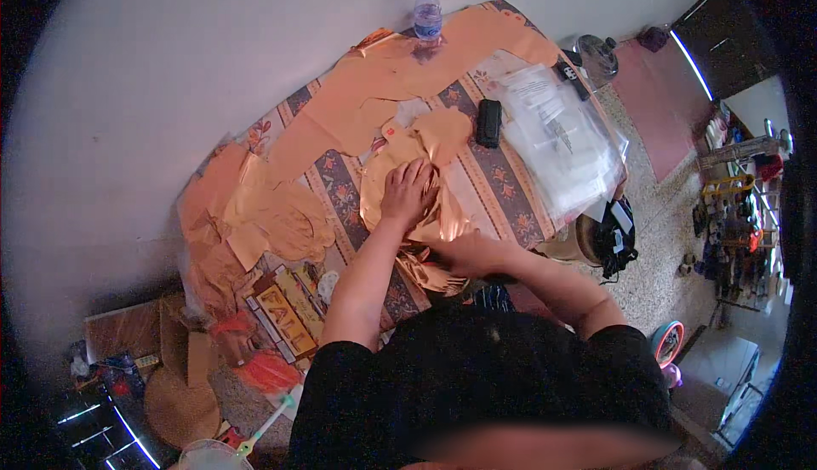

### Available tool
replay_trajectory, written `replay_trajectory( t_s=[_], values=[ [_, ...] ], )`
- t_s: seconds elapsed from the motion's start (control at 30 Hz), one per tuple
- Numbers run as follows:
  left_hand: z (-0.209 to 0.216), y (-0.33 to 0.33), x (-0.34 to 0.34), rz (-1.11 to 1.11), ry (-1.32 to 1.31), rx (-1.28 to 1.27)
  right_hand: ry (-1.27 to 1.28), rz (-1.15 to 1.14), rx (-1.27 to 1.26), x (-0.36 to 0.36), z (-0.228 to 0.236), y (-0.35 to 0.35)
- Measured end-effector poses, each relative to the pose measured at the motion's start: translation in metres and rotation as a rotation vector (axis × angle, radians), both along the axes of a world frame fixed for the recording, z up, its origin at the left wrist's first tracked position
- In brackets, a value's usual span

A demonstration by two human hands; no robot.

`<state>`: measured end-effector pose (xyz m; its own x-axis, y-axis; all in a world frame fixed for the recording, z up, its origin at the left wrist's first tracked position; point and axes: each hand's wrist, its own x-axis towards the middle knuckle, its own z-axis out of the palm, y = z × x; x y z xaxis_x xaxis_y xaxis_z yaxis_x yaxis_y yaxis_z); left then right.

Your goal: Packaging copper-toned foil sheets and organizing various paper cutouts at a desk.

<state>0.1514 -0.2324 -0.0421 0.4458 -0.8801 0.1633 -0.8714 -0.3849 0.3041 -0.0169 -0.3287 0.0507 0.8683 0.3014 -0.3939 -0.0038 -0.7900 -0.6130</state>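
A crumpled piece of shiny copper-gold foil (pixel 374 187) lies in front of me on the patterned tablecloth (pixel 502 172), its near end bunched and hanging at the table's edge. My left hand (pixel 410 192) rests on top of it, fingers stretched forward and pressing it down. Closer to my body, my right hand (pixel 481 254) is at the foil's near edge; its fingers are dark and blurred, so their grip is unclear. Large matte orange-brown sheets with cut, curved outlines (pixel 345 112) spread along the far and left sides of the table.
Beyond my hands lies a small black case (pixel 489 123), beside a stack of clear plastic packets (pixel 562 151). A water bottle (pixel 428 17) stands at the far edge by the wall. A framed yellow-lettered box (pixel 282 317) sits at the near left. A round brown stool (pixel 180 406) is lower left.
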Motion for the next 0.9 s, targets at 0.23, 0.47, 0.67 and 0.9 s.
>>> replay_trajectory(
  t_s=[0.23, 0.47, 0.67, 0.9],
  values=[
    [0.005, -0.001, -0.005, 0.032, -0.063, -0.071, -0.496, -0.649, 0.198, 0.022, -0.071, -0.066],
    [0.002, 0.005, -0.002, 0.022, -0.015, -0.053, -0.721, -0.447, -0.243, 0.048, -0.097, -0.08],
    [0.011, -0.004, -0.002, -0.008, 0.002, -0.026, -0.793, -0.592, -0.308, 0.075, -0.14, -0.087],
    [-0.066, 0.018, 0.006, 0.123, 0.229, -0.13, -0.786, -0.119, 0.211, 0.081, -0.076, -0.023]
  ],
)
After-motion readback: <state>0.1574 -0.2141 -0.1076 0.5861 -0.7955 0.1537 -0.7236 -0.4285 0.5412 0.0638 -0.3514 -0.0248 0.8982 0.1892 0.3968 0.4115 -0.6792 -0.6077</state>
